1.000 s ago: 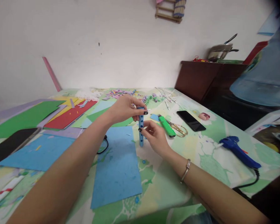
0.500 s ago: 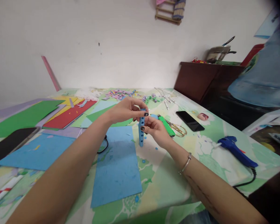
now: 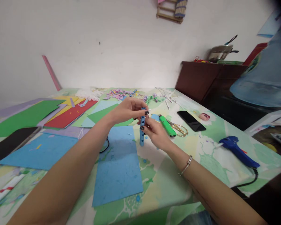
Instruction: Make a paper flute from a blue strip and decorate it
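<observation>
A narrow blue paper strip (image 3: 142,135) with dark holes stands upright on the table, its lower end touching the top. My left hand (image 3: 127,110) pinches its top end with thumb and fingers. My right hand (image 3: 155,132) grips the strip's upper middle from the right side, fingers closed round it. Under and in front of the strip lies a large blue sheet (image 3: 118,165).
A green cutter (image 3: 167,126) and gold scissors (image 3: 179,128) lie right of my hands, then a black phone (image 3: 191,121) and a blue glue gun (image 3: 237,151). Coloured sheets (image 3: 67,115) and paper scraps (image 3: 121,93) cover the left and far table. A dark cabinet (image 3: 201,78) stands at the right.
My right hand has slid up the strip, from its lower half toward my left hand. The strip stays upright in about the same place.
</observation>
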`<state>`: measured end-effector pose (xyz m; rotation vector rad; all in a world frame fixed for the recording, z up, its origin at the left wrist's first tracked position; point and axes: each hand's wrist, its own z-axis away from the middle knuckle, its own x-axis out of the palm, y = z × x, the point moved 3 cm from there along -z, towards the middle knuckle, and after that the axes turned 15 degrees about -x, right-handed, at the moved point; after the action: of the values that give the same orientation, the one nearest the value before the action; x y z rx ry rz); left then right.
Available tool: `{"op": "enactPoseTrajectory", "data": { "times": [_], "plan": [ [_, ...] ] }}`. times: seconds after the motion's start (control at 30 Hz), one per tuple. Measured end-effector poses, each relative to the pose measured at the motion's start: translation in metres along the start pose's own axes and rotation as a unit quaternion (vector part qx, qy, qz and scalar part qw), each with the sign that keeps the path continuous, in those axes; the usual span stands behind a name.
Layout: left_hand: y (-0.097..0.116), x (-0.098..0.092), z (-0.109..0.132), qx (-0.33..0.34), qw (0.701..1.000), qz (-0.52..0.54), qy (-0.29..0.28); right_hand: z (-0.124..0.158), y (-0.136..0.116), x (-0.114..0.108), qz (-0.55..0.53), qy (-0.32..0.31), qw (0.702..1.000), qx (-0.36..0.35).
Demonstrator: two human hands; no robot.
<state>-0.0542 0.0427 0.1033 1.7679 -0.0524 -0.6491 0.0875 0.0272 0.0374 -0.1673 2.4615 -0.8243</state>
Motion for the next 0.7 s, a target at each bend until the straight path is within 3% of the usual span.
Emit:
{"op": "enactPoseTrajectory", "data": {
  "times": [0.13,0.27,0.5,0.7],
  "plan": [
    [0.003,0.002,0.001,0.008,1.0,0.0,-0.024,0.002,0.012,0.0,-0.17,0.015,0.984,0.05],
    [0.005,0.004,0.002,0.023,0.999,0.0,-0.031,0.003,0.019,-0.001,-0.285,-0.029,0.955,0.077],
    [0.005,0.002,0.003,0.003,0.999,0.009,-0.03,0.008,0.026,-0.002,-0.277,-0.086,0.953,0.085],
    [0.004,-0.002,0.004,-0.008,0.999,-0.021,-0.024,0.009,0.02,-0.004,-0.19,-0.101,0.974,0.068]
  ]
}}
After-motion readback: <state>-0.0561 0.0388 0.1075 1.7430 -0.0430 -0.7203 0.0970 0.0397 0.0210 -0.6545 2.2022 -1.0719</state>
